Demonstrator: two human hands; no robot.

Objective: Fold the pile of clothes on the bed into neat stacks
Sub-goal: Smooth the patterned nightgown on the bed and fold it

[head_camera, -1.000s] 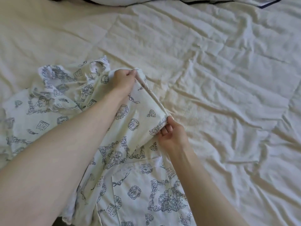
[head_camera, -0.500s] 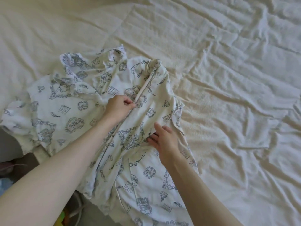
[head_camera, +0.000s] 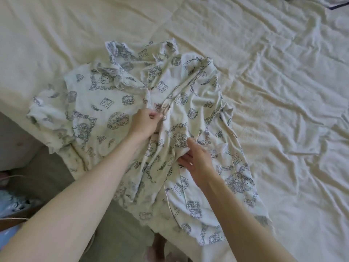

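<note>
A white garment with a dark blue printed pattern (head_camera: 117, 103) lies crumpled across the near corner of the bed, its lower part hanging over the bed's edge. My left hand (head_camera: 144, 123) pinches a fold of the cloth near the garment's middle seam. My right hand (head_camera: 196, 159) is just to the right and nearer to me, its thumb and fingers pinching a fold of the same garment. Both forearms reach in from the bottom of the view.
The bed is covered by a wrinkled cream sheet (head_camera: 273, 91) that stretches far to the right and back. The floor (head_camera: 37, 171) shows at lower left beside the bed corner, with blue items (head_camera: 13, 207) lying there. A dark-edged item (head_camera: 338, 4) peeks in at top right.
Both hands have dropped the lifted edge of the garment and come nearer, lower on the cloth. The garment now lies flatter and more spread out, and the view has shifted to show the bed corner.
</note>
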